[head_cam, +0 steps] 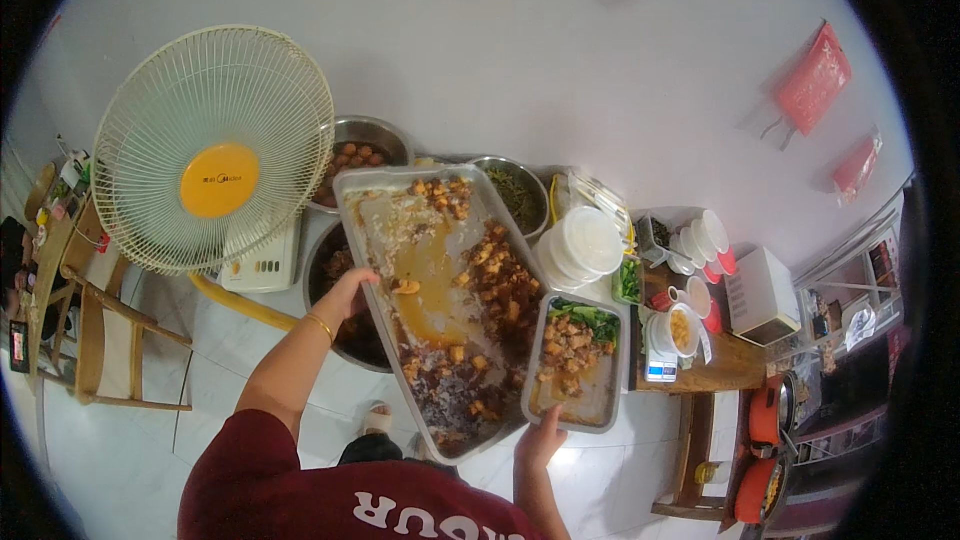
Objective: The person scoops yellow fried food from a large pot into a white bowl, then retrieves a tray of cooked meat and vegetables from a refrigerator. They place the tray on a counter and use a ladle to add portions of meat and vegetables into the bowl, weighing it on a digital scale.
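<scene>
My left hand (349, 294) grips the left edge of a large metal tray (420, 270), which is tilted. Brown diced food (495, 270) clings along its right side and lower end, with yellowish sauce in the middle. From below, my right hand (541, 436) holds a smaller metal tray (616, 390), its thumb over the near rim. Leafy greens (592, 319) lie at the far end of that small tray, and diced brown food (570, 349) covers its middle. The small tray overlaps the large tray's lower right edge; whether they touch I cannot tell.
A standing fan (217, 180) is at the left, near a wooden chair (112, 315). Steel bowls of food (375, 131) sit behind the large tray. Stacked white lids (589, 240), a white tub (675, 330) and a white box (765, 300) stand right. Red pots (763, 412) are farther right.
</scene>
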Available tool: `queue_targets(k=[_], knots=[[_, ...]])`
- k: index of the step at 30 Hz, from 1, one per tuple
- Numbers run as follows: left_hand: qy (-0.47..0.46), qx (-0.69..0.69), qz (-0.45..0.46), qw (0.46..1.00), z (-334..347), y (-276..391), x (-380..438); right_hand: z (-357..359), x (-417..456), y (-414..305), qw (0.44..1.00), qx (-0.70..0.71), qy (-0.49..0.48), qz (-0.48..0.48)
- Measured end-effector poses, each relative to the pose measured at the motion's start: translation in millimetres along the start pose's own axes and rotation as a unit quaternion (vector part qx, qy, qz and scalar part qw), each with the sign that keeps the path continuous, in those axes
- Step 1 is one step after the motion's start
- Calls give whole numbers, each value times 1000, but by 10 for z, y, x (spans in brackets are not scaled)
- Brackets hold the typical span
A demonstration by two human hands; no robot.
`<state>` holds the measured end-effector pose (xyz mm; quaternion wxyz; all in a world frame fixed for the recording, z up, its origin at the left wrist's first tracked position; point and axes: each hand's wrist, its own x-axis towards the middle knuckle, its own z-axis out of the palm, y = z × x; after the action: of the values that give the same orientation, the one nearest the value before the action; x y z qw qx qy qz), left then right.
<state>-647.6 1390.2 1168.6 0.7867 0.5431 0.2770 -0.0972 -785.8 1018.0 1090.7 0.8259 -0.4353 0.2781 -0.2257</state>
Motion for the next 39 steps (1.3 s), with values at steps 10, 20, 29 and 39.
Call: queue_targets(k=[10, 20, 29, 39], knots=[[10, 61, 27, 998, -254, 355, 136, 384, -500, 69, 994, -10, -55, 92], [276, 111, 383, 875, -1291, -962, -585, 458, -733, -47, 976, -22, -102, 190], [172, -143, 24, 974, -967, -2171, -1496, 630, -1007, -144, 953, -78, -213, 200], [205, -160, 44, 965, -1158, -1983, -1617, 893, -1431, -107, 930, -127, -232, 255]])
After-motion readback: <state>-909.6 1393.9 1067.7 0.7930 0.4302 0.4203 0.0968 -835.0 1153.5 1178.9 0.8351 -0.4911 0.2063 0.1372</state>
